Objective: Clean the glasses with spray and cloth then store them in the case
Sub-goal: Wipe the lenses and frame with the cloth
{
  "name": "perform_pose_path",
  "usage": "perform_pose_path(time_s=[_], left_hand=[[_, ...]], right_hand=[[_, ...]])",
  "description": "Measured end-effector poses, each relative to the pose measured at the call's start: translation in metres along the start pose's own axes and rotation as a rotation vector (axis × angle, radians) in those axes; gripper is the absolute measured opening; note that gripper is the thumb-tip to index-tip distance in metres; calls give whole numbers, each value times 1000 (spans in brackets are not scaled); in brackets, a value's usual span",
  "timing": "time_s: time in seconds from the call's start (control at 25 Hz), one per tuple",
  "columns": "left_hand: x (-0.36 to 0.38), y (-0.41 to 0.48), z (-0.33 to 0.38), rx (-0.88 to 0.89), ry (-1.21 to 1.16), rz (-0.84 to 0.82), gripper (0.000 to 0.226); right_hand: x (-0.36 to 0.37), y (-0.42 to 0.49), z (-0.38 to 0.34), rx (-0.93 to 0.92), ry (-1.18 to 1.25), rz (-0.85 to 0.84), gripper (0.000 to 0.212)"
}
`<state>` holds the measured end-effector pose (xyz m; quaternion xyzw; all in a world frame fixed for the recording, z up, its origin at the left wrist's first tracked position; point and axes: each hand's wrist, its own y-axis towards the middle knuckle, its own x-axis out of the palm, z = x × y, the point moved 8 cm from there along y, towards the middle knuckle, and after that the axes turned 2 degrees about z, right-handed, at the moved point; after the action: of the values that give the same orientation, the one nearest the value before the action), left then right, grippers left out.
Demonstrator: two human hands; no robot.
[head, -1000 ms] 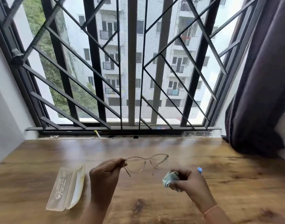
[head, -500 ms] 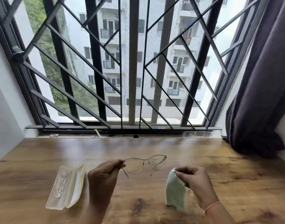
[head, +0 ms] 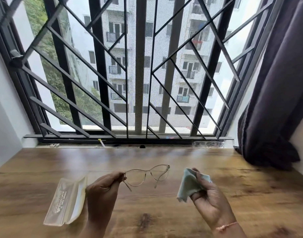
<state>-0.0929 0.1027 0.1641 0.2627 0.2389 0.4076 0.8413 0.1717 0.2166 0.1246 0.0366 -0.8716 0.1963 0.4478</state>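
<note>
Nearest, the left hand (head: 102,188) rises from the bottom edge with its back toward the camera, thumb and fingertips pinched on the left end of the glasses (head: 147,176). The frame's long axis runs left to right, its right end tilted slightly higher. The lenses face away toward the window, and both temples are unfolded and point back and down toward the person. Everything right of the pinch hangs free above the table (head: 164,212).

The right hand (head: 209,198) is held well apart from the glasses, palm turned leftward, its fingers curled around a pale green cloth (head: 188,186) that drapes off them toward the frame.

Just left of the left hand, the translucent case (head: 66,201) lies open on the wood, its long axis running near to far.

Farther back stand the black window grille (head: 101,66) and, at right, a dark curtain (head: 276,100).
</note>
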Motion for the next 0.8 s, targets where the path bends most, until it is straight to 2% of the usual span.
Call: perform_pose_path(time_s=[0.2, 0.24, 0.48, 0.56, 0.68, 0.8], left_hand=[[-5, 3, 3, 28, 1, 27, 25], [-5, 3, 4, 42, 1, 34, 23], [-1, 1, 11, 73, -51, 55, 20], [0, -1, 11, 74, -52, 49, 15], [-1, -2, 10, 61, -46, 36, 16], [-2, -2, 10, 65, -46, 31, 16]], right_hand=[[3, -17, 1, 1, 220, -108, 62], [1, -23, 12, 19, 192, -63, 54], [-20, -28, 56, 149, 119, 306, 38], [-27, -31, 65, 150, 63, 385, 21], [-21, -42, 67, 158, 30, 429, 36], [-11, -40, 65, 234, 90, 385, 38]])
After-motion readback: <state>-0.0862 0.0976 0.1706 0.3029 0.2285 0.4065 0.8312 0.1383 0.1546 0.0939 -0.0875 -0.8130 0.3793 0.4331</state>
